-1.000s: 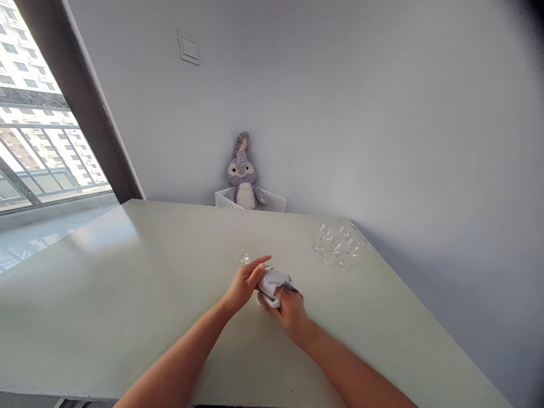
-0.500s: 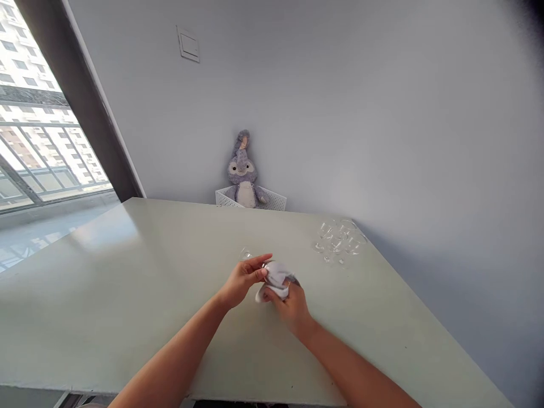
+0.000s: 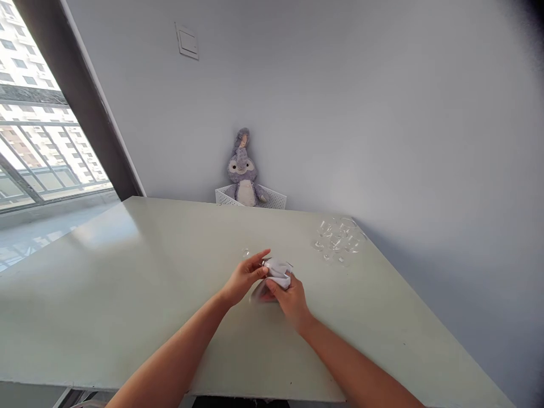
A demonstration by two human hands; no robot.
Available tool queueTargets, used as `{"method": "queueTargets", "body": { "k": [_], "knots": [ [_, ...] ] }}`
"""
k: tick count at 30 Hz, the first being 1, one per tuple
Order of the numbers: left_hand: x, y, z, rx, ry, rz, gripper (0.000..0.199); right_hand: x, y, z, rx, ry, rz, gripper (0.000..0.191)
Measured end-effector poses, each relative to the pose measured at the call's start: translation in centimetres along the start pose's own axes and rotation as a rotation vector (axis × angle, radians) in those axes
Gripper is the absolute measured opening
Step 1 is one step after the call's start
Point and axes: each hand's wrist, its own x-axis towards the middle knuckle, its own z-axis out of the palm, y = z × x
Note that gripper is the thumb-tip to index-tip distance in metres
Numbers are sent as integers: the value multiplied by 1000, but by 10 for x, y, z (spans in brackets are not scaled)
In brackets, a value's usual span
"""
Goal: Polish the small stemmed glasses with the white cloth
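My left hand (image 3: pixel 243 281) pinches one end of a small clear glass (image 3: pixel 275 266) between thumb and fingers, above the middle of the table. White shows through the glass wall, as if cloth sits inside it. My right hand (image 3: pixel 293 299) is closed on a white cloth (image 3: pixel 280 281) at the glass's other end, its fingers partly hidden by cloth and glass. A loose part of the cloth hangs blurred below the right thumb. Just beyond my left hand stands another clear glass piece (image 3: pixel 246 253), partly covered by the fingers.
Several clear glasses (image 3: pixel 336 242) stand grouped at the back right of the pale table (image 3: pixel 170 255), near the wall. Behind the table's far edge, a grey-purple plush toy (image 3: pixel 242 170) sits in a white perforated basket (image 3: pixel 275 198). A window is on the left.
The cloth and my right fingers have shifted around the glass, and the loose cloth end now swings lower left. My left hand keeps nearly the same hold on the glass.
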Motion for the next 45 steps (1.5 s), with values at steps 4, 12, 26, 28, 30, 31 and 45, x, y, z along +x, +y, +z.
{"method": "queueTargets", "body": {
  "k": [4, 12, 26, 28, 30, 31, 45],
  "knots": [
    [4, -6, 5, 153, 96, -66, 48, 8, 3, -14, -619, 6, -373, 19],
    [2, -1, -15, 1242, 184, 386, 27, 21, -13, -34, -248, -102, 23, 28],
    [5, 3, -43, 1456, 314, -89, 30, 24, -36, -57, -712, 211, -551, 28],
    [4, 1, -38, 1489, 291, -48, 28, 18, -36, -45, -973, 46, -697, 32],
    [3, -3, -27, 1526, 174, 62, 22, 16, -31, -31, -1106, -105, -773, 44],
    [2, -5, -21, 1537, 97, 134, 17, 16, -27, -26, -1133, -150, -790, 46],
    [0, -23, 11, 1181, 97, 234, 19, 46, -8, -53, 390, 199, 87, 24]
  ]
}}
